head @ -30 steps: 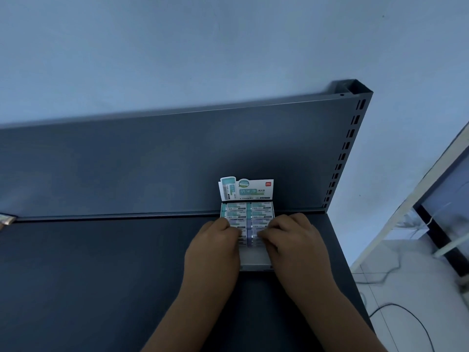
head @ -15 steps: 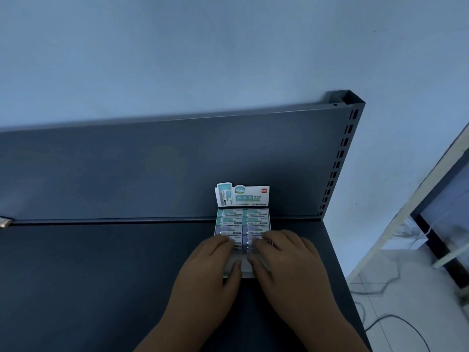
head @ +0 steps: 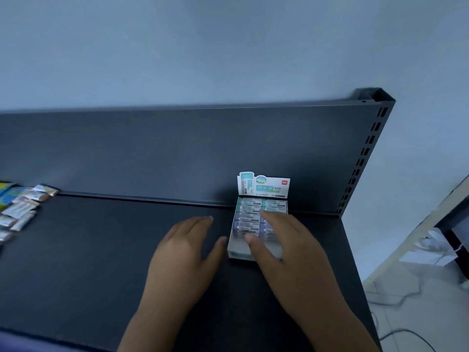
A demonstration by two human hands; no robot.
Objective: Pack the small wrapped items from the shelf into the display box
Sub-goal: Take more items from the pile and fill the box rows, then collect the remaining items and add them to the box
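Nearest the camera, both bare forearms reached forward over the dark grey metal shelf [head: 101, 262].

Left hand [head: 187, 252]: lay palm-down on the shelf surface, fingers straight and together, gripping nothing. Its thumb pointed right, the tip just beside the box's left wall; I could not tell whether it touched.

Right hand [head: 286, 245]: lay spread over the right half of the small white-and-teal cardboard display box [head: 237, 254], fingers loosely extended across the contents and not curled round anything. The thumb rested near the box's front end.

The box stood on the shelf with its far end against the dark grey back panel [head: 177, 148]. Inside, small teal- and purple-banded wrapped items [head: 250, 217] were packed in two columns, teal ones at the back and purple ones nearer. Print was too blurred to read. The box's printed header flap [head: 264, 186] stood upright against the panel.

Far left, well apart from the box, a cluster of loose wrapped packets [head: 22, 209] lay on the shelf near the back panel.

Right of the panel rose a slotted dark metal upright [head: 365, 153]. Behind everything was a pale blue wall [head: 228, 47].
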